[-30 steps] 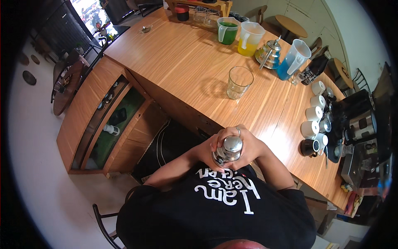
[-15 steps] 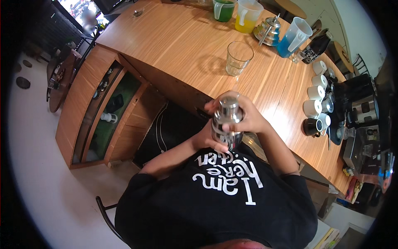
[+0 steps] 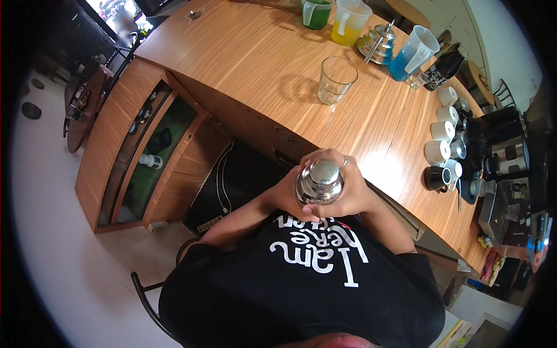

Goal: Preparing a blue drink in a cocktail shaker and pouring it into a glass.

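A silver metal cocktail shaker [image 3: 320, 180], its cap on top, is held upright close to my chest. My left hand [image 3: 288, 192] wraps round its left side, and my right hand [image 3: 353, 188] closes round the right side, with a ring on one finger. The fingers of both hands meet about the body, so its lower part is hidden. Beyond the shaker, a clear drinking glass [image 3: 336, 81] stands on the wooden counter [image 3: 255, 69].
Along the counter's far side stand a green jug [image 3: 317, 14], a yellow jug [image 3: 349, 23], a blue jug [image 3: 413, 53], a tiered metal stand [image 3: 378, 44] and a dark bottle [image 3: 444, 67]. White cups [image 3: 442, 130] line the right, beside a black machine [image 3: 500, 136]. A glass-fronted cabinet [image 3: 154, 151] is at left.
Both hands have shifted their grip, and the right hand has come down from the shaker's top to its side. The shaker now sits slightly lower, its cap tipped more toward me.
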`<act>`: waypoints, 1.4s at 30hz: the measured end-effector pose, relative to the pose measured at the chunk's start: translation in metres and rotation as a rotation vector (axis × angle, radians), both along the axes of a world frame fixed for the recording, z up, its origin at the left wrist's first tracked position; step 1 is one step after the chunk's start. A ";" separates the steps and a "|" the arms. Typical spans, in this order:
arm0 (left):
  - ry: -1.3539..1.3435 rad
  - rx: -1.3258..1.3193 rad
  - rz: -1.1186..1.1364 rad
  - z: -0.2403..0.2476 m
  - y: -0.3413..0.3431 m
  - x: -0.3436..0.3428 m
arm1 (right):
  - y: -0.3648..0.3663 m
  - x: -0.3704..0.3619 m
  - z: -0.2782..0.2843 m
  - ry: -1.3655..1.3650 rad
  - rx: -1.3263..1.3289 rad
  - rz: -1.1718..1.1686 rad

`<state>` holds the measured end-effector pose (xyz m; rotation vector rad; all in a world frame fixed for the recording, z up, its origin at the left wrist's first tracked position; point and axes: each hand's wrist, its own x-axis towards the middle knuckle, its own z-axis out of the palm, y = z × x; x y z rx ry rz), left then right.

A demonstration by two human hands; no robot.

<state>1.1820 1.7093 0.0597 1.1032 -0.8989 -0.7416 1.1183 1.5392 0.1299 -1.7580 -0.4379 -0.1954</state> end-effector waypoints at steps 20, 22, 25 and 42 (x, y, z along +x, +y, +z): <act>0.046 -0.102 -0.372 -0.024 -0.012 0.025 | 0.002 0.074 0.014 -0.053 0.288 1.226; 0.052 -0.093 -0.394 -0.015 -0.014 0.026 | -0.002 0.078 0.018 -0.216 0.461 1.151; 0.069 -0.076 -0.434 -0.001 -0.016 0.031 | -0.015 0.075 0.019 -0.340 0.561 0.916; -0.712 -0.280 0.423 -0.001 -0.030 0.041 | -0.089 0.023 -0.096 0.246 0.317 -0.841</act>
